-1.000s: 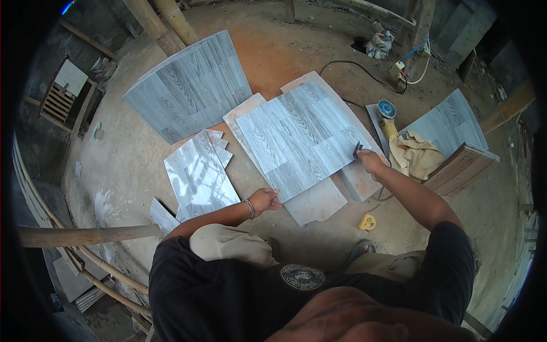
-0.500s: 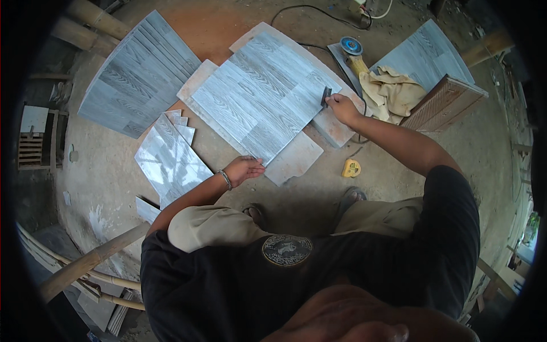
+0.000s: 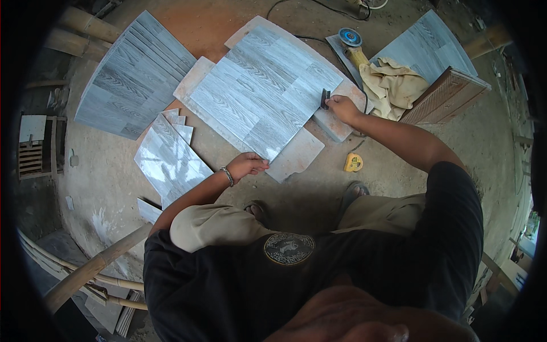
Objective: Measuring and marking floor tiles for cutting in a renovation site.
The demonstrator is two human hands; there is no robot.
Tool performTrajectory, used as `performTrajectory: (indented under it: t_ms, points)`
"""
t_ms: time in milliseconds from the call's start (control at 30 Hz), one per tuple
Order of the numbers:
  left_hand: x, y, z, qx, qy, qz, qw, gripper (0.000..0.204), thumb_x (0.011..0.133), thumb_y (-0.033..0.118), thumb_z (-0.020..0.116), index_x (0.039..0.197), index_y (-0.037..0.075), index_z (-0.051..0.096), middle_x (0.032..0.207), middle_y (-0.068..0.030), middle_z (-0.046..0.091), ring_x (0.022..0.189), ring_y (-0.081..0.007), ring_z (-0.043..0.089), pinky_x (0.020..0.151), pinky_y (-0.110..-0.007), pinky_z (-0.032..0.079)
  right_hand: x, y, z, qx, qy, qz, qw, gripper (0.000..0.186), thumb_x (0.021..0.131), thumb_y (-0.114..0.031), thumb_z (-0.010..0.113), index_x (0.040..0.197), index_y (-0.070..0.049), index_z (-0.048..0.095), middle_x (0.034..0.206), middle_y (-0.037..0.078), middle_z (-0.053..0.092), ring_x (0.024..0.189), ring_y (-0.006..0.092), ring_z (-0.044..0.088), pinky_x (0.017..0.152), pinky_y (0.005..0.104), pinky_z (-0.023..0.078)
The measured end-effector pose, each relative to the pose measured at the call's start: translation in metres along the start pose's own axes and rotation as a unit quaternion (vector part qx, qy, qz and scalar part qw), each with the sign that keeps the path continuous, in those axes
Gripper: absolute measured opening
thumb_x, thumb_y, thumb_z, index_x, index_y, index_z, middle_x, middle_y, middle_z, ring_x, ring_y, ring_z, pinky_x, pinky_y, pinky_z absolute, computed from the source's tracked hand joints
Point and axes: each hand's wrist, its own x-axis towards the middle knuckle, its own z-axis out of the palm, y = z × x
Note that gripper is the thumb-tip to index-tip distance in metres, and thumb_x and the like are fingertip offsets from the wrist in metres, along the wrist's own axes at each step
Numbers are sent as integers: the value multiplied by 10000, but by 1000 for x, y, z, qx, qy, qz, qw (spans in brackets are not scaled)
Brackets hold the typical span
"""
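A large grey wood-patterned tile point(image 3: 268, 85) lies slanted on pale slabs in front of me. My left hand point(image 3: 249, 165), a bracelet at its wrist, is closed at the tile's near corner, thumb and fingers against its edge. At the tile's right edge, my right hand point(image 3: 343, 109) pinches a small dark angular piece point(image 3: 325, 98); its exact kind is not clear. The piece stands upright against that edge. Beneath the tile, a pale slab point(image 3: 302, 155) sticks out on the near side.
Stacked matching tiles point(image 3: 134, 74) lean at the left, with cut tile pieces point(image 3: 171, 162) nearer. On the right are an angle grinder point(image 3: 354, 48), a tan cloth point(image 3: 393, 85), another tile point(image 3: 430, 45) and a ribbed brown tile point(image 3: 447, 97). A yellow tape measure point(image 3: 353, 162) lies near my foot.
The whole view has shifted slightly. Both hands keep nearly the same places on the tile, and the dark piece stays in my right hand at its right edge.
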Motion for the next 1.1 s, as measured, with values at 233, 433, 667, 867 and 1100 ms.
performTrajectory:
  t_ms: [233,433,667,867,1100]
  points:
    - [-23,37,-27,288,150,91,941,441,911,414,713,739,10,668,723,-84,689,634,-163,604,625,-329,492,-8,-21,-17,-126,-7,-48,991,407,917,-394,598,852,-5,698,849,202,706,822,341,682,787,435,512]
    - [-58,59,-83,369,274,100,883,402,904,374,720,811,-11,651,707,-121,659,636,-209,597,637,-354,482,-18,-34,-54,-416,-54,-157,894,442,892,-447,586,894,-18,696,891,212,710,879,393,688,804,497,539]
    - [-35,70,-104,450,180,-30,874,859,873,503,730,1472,-14,396,1429,-292,504,1318,-373,526,1066,-440,453,17,36,-68,-328,1,-149,933,397,981,-406,526,967,-35,669,859,209,702,854,389,687,779,496,541]
    - [77,60,-60,281,538,-62,792,978,911,662,545,1573,11,239,1599,-330,185,1485,-456,239,1212,-502,229,30,72,-55,-340,62,-250,905,355,1001,-349,515,838,-74,671,811,156,695,799,355,674,770,478,531]
    - [131,73,-32,221,722,-86,650,725,996,518,457,1531,46,330,1557,-300,300,1450,-417,315,1161,-537,278,20,64,-44,-242,76,-376,891,299,954,-311,611,807,-51,596,757,107,608,781,317,608,776,434,496]
